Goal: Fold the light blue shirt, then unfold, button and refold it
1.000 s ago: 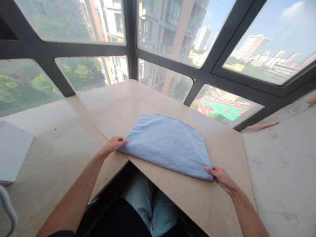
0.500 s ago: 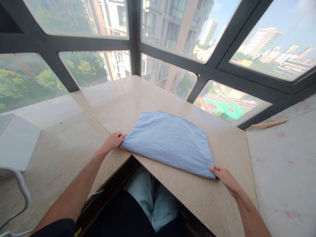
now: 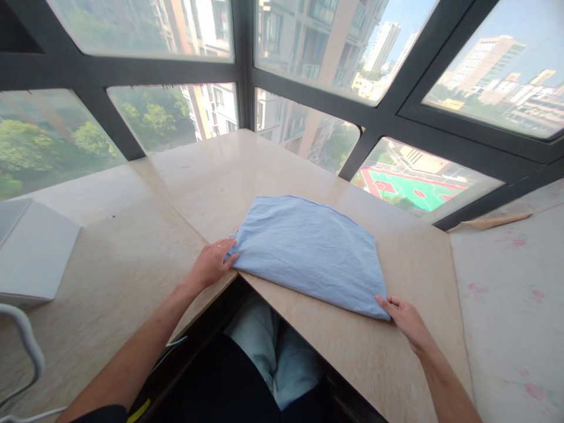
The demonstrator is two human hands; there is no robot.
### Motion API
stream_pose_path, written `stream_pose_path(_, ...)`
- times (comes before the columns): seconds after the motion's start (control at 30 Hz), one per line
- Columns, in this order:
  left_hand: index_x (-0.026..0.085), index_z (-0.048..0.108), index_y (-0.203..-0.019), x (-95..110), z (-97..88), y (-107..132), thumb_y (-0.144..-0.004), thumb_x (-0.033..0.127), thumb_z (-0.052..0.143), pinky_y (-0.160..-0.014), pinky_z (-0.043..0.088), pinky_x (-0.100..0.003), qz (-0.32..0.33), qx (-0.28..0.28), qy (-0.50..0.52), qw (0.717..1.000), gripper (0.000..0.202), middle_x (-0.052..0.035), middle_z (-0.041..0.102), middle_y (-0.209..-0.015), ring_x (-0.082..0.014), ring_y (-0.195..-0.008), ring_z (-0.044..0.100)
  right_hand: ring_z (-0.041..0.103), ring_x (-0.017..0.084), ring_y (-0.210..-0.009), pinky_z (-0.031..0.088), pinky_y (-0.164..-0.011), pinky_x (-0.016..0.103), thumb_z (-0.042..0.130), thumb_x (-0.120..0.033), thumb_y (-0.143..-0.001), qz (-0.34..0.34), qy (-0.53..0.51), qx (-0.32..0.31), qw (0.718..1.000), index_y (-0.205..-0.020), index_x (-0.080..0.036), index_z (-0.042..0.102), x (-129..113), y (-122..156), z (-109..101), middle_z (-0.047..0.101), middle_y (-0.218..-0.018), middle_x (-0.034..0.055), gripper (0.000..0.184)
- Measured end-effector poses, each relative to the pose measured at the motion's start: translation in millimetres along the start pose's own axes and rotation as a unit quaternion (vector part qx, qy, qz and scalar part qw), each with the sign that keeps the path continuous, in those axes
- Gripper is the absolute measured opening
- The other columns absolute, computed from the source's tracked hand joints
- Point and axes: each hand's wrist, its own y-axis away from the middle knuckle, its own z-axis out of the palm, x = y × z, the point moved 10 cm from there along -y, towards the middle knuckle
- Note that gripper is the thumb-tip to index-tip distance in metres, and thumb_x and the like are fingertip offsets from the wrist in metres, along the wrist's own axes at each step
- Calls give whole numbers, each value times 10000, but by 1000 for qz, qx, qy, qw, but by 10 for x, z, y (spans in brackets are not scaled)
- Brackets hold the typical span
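A folded light blue cloth lies flat on the pale stone-patterned countertop, its front fold running along the edge. My left hand rests against the cloth's left end. Its fingers are stretched out over the border, and the thumb sits apart from them on the fabric. At the front right corner, my right hand pinches the cloth between thumb and fingers. The fingertips beneath that corner are partly hidden.
On the left of the countertop stands a white box, with a curved white tube or cable nearer me. Dark-framed windows border the back. A floral-papered wall closes the right side. My legs are under the counter's cut-in edge.
My left hand has shifted inward onto the cloth's left end, and its fingers have straightened from a pinch. That end now sits slightly further right. My right hand keeps its corner. The view has shifted slightly.
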Motion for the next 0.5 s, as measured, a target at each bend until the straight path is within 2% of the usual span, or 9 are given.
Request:
stream_pose_path(0.07,204,584,-1259,-24,9,52,-912,441,450,-1143,310,-422,-11,15,-8,1000,441,-130,563,-1391,-285,-1339,463,394,135,-523,285,-532,277,596,-700,-667,-5,13,6,1000,-570,-215,520,69,1,-27,451,-482,-41,499)
stream_pose_path(0.17,177,562,-1261,-92,-67,72,-943,432,380,-1108,360,-402,-67,62,-22,996,447,-149,600,-1330,-285,-1271,525,531,194,-620,385,-598,306,614,-661,-644,5,17,13,1000,-664,-209,628,211,-27,-82,611,-603,15,452)
stream_pose_path(0.27,132,515,-1297,22,-210,3,-961,450,347,-1094,369,-425,-84,125,-31,988,492,-183,597,-1309,-303,-1263,525,616,263,-743,458,-708,364,621,-584,-635,17,38,90,995,-779,-213,654,240,-52,-246,694,-750,79,399)
stream_pose_path(0.3,125,499,-1313,128,-242,-46,-963,453,351,-1102,358,-436,-68,141,-33,987,502,-190,576,-1337,-308,-1297,495,626,273,-770,469,-741,381,609,-558,-659,5,49,130,990,-822,-213,650,164,-41,-301,701,-795,97,384)
stream_pose_path(0.37,123,477,-1342,431,-229,-175,-965,445,369,-1122,326,-455,-11,150,-41,988,507,-192,517,-1411,-310,-1380,405,630,278,-840,479,-814,402,560,-516,-742,-56,73,202,975,-913,-208,640,-155,23,-329,697,-909,131,362)
stream_pose_path(0.43,126,474,-1362,808,-93,-324,-968,431,381,-1151,276,-470,63,129,-59,988,507,-185,464,-1468,-303,-1438,317,615,284,-962,476,-892,419,498,-477,-830,-149,96,231,956,-1000,-195,638,-635,108,-159,677,-1026,148,358)
stream_pose_path(0.5,115,479,-1375,1163,145,-469,-975,423,372,-1179,219,-476,126,92,-82,984,516,-185,442,-1490,-295,-1459,278,573,299,-1104,449,-972,457,454,-451,-889,-244,105,229,936,-1083,-181,630,-1146,178,158,660,-1111,149,376)
